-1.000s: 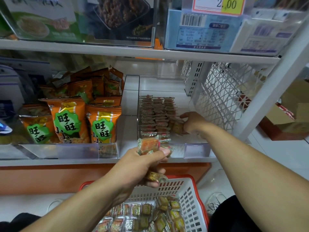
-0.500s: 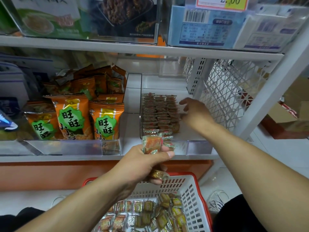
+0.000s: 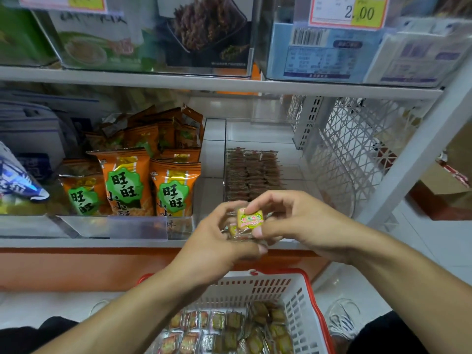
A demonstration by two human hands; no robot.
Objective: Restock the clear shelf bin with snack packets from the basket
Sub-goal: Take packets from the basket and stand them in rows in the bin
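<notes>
Red-rimmed white basket (image 3: 293,297), orange bags (image 3: 176,187)

"2,00" on price tag (image 3: 347,12); "旺旺" on orange bags (image 3: 175,190)

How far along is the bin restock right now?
Partly done. Rows of small brown snack packets already line the clear plastic shelf bin. The left hand holds a bunch; the right hand pinches one yellow packet. Many remain in the red-rimmed white basket.

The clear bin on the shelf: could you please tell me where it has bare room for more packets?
In the clear bin, the floor right of the stacked packets, up to the right wall, is bare, as is the strip behind the rows. The left side is packed tight. Both hands, left and right, hold packets over its front edge.
</notes>
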